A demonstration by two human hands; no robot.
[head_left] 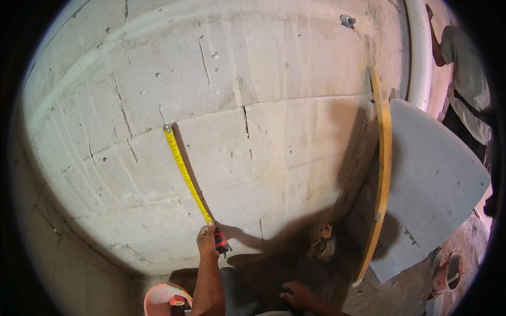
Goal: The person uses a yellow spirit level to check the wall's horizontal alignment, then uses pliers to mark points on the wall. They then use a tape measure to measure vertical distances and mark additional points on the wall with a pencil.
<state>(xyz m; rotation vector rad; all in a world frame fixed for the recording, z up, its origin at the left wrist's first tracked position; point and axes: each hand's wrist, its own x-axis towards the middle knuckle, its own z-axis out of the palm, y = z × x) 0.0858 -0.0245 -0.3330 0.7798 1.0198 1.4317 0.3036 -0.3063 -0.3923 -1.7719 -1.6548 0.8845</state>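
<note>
My left hand (207, 243) is closed around a tape measure (221, 242) with a red and black case, low in front of the block wall (295, 131). Its yellow blade (185, 171) runs out up and to the left, and the hooked end lies at a mortar joint. My left thumb is at the top of the hand, by the blade where it leaves the case. Lower down, to the right, my right hand (299, 295) is curled near my lap. Something dark shows at its fingers, too small and shaded to name.
A long yellow bar (383, 152) leans against the wall, beside a large grey panel (432, 174). An orange-pink bucket (150, 300) stands at lower left, another reddish bucket (441, 279) at lower right. A white pipe (420, 58) rises near another person (469, 63). A metal fitting (348, 21) juts from the wall.
</note>
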